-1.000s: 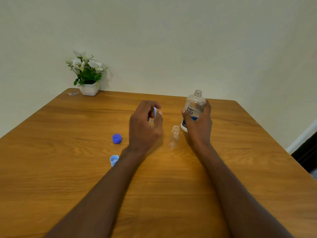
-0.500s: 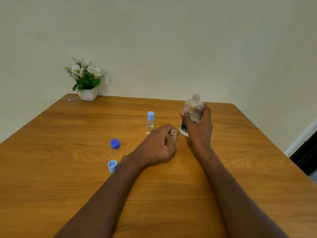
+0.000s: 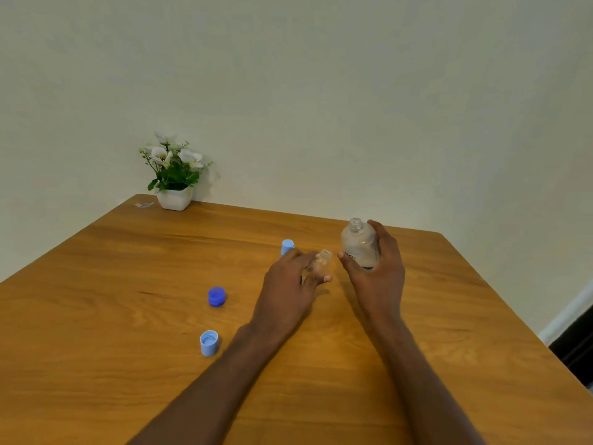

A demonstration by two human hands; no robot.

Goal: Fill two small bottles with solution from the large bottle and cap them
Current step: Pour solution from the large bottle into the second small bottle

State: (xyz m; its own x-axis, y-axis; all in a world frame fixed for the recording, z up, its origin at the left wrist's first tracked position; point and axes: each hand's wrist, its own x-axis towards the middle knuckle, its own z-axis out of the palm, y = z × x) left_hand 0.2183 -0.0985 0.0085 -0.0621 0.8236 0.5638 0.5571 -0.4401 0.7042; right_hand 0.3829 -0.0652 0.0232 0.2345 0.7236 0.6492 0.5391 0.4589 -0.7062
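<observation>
My right hand [image 3: 377,277] grips the large clear bottle [image 3: 359,244], uncapped and lifted off the wooden table [image 3: 128,284], tilted slightly left. My left hand [image 3: 288,284] holds a small clear bottle [image 3: 321,264] with no cap, tilted toward the large bottle. A second small bottle with a light blue cap [image 3: 287,246] stands behind my left hand, its body mostly hidden. A dark blue cap [image 3: 216,296] and a light blue cap [image 3: 209,343], open side up, lie on the table to the left.
A white pot of artificial flowers [image 3: 175,175] stands at the table's far left corner, with a small clear wrapper [image 3: 144,204] beside it. The table's right edge runs close to a wall and a dark doorway [image 3: 574,345].
My left hand let go of the capped small bottle, moved right and took the uncapped one, lifting and tilting it. My right hand raised the large bottle off the table.
</observation>
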